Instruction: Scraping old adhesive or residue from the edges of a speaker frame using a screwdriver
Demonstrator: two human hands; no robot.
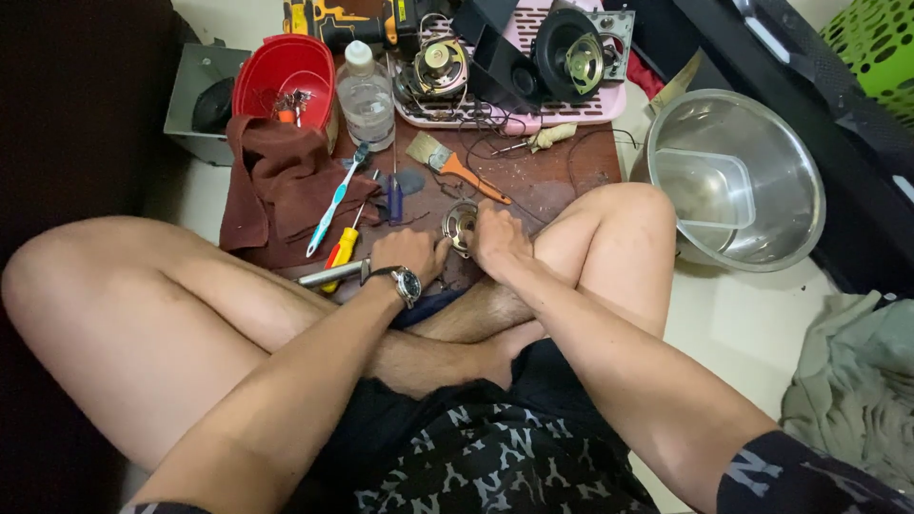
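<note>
A brown wooden board point(552, 181) is laid on the floor just beyond the crossed legs, and both hands are rested on its near edge. Well off to the right of the hands a large steel bowl point(762, 143) is seen, with a clear plastic tub point(705, 186) set inside it. Beyond the hands, at the board's far edge, a pink tray point(609, 100) loaded with black speaker parts point(566, 57) is placed; a clear bottle point(366, 95) and a red bowl point(281, 71) are stood to the far left of it. A brown cloth point(276, 186) is spread to the left of the hands, with a toothbrush point(335, 202) laid on it, long axis running away from the body and tilted right. An orange-handled paintbrush point(457, 167) is laid just beyond the grip, slanted. A yellow-handled screwdriver point(340, 252) is found just left of the left hand, near a metal rod point(328, 274) whose long axis runs left to right, its near end at the wrist. The small round speaker point(461, 227) is held between the two hands, lying flat-ish on the board, at their fingertips. The left hand point(407, 255) is closed against the speaker's left rim, watch on wrist; the right hand point(497, 243) is curled over its right rim, fingers mostly hidden. Both are equally near; exact finger contact cannot be told.
</note>
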